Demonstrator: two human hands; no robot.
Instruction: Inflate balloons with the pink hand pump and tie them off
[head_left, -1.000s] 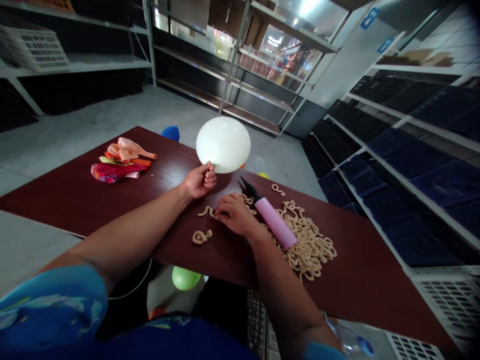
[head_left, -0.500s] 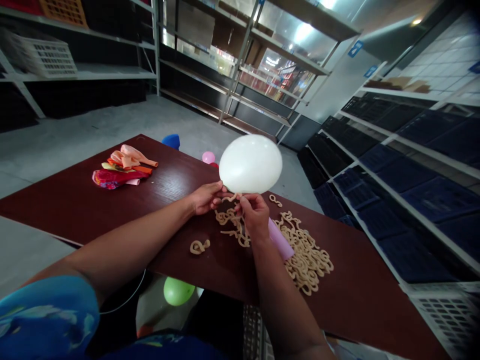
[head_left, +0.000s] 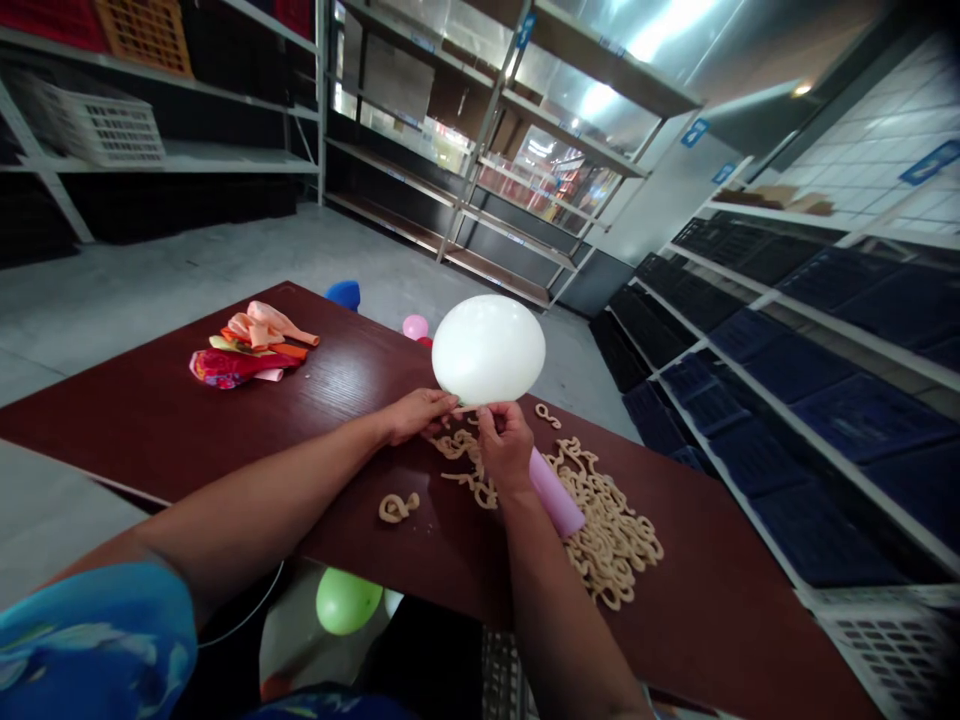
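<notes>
A round inflated white balloon (head_left: 489, 348) is above the far table edge, its lower end at my fingertips. My left hand (head_left: 421, 414) is closed, thumb and fingers pinched at the base of the balloon. My right hand (head_left: 507, 440) pinches one end of a thin beige cord (head_left: 468, 408) that runs across to the left fingers just under the balloon. The balloon's neck is mostly hidden by fingers. Behind the right wrist, a lilac tube (head_left: 555, 493) rests against a pile of curly beige cords (head_left: 611, 535). More cords (head_left: 472, 478) lie under my hands.
Uninflated balloons (head_left: 255, 345) are heaped on the left of the dark red table (head_left: 360, 350). One curled cord (head_left: 397, 507) sits near the front edge. Below it is a green balloon (head_left: 349, 600). Shelves with dark blue crates (head_left: 817, 510) stand at right; a pink balloon (head_left: 415, 327) shows beyond the table.
The white balloon has dropped slightly, and my hands are a little lower. The beige cord between the fingers, wavy before, now looks straighter. The view has shifted slightly.
</notes>
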